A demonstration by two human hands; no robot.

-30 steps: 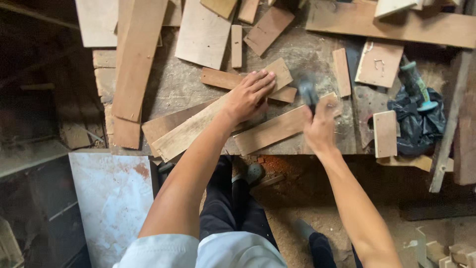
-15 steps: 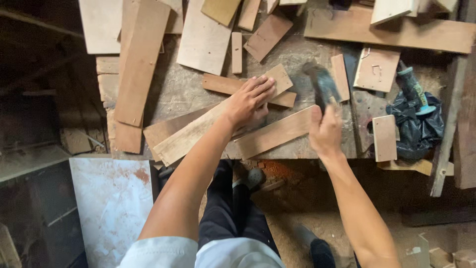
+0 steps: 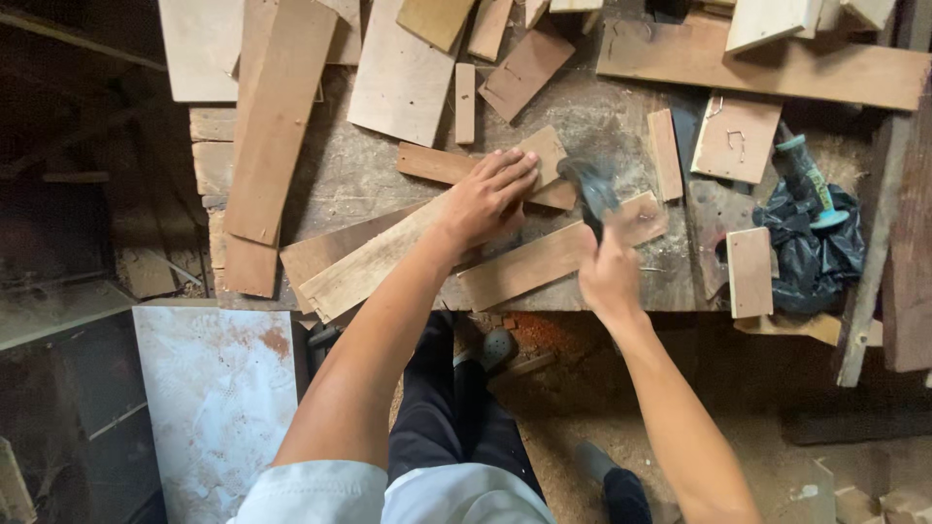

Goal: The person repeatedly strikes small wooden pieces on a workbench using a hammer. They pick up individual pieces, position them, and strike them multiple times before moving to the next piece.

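Planks on workbench — bag right.

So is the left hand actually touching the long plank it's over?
Touching. The head view shows the left hand pressed flat on the long plank, no gap visible.

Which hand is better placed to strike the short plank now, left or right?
The right hand, probably: it grips the hammer, raised just above the short plank. The left hand lies flat on the long plank, holding no tool.
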